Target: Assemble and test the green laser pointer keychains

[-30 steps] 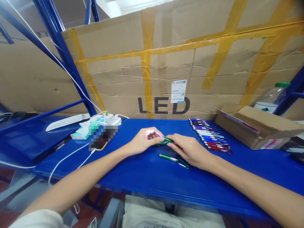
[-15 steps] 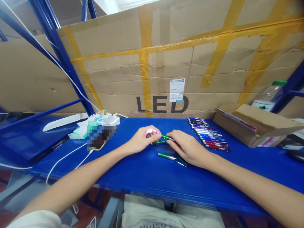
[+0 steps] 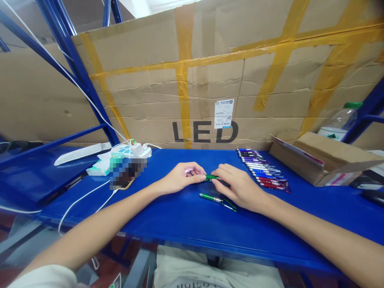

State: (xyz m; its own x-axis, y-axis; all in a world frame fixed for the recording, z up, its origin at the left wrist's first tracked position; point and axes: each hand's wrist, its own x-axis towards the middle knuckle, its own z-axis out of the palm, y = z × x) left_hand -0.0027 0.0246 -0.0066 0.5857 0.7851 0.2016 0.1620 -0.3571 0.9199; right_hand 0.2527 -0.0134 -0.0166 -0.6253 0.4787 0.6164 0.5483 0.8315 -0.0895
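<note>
A slim green pen (image 3: pixel 211 177) lies crosswise between two hands over the blue table (image 3: pixel 180 220) – whether it touches the surface, I cannot tell. At the green pen's left end, the left hand (image 3: pixel 184 177) pinches with its thumb against curled fingers, forearm slanting up from the lower left. At its right end, the right hand (image 3: pixel 237 185) pinches too, thumb below, fingers bent over, back of the hand upward. Nearer the person than the green pen lies a loose pen (image 3: pixel 210 197), also green, with a clip – and to its right, farther off, a row of coloured pens (image 3: pixel 261 170)
</note>
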